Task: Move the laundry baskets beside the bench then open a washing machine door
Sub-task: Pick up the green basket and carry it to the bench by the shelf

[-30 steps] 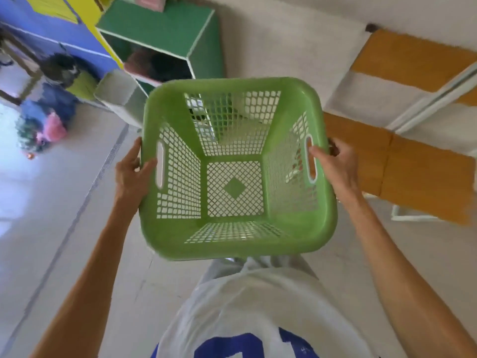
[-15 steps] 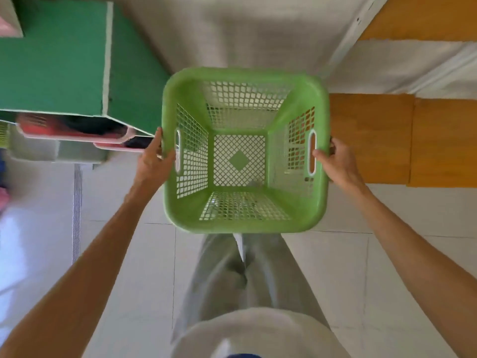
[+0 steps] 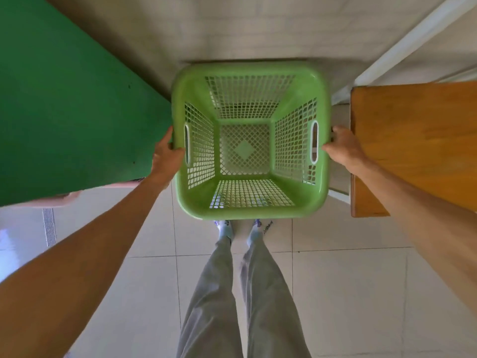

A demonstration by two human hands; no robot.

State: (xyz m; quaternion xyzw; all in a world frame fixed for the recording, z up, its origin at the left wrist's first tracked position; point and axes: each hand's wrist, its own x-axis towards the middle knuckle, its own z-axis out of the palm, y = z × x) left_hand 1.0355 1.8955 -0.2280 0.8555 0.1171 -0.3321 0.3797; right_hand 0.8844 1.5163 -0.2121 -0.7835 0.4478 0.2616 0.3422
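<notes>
Green plastic laundry basket (image 3: 249, 143) with latticed walls is sitting in the upper centre of the frame, empty, open side up, between a green box-like cabinet (image 3: 69, 104) at the left and a wooden counter (image 3: 413, 148) at the right; the left hand (image 3: 166, 157) is gripping its left rim, fingers wrapped beside the white-edged handle slot; the right hand (image 3: 344, 148) is clasping the right rim likewise; grey-trousered legs (image 3: 242, 293) are standing on pale floor tiles (image 3: 348, 293) below.

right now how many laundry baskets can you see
2: a green basket gripped by the left hand and right hand, and a pink rim under the green surface, possibly another basket; more may be hidden.
</notes>
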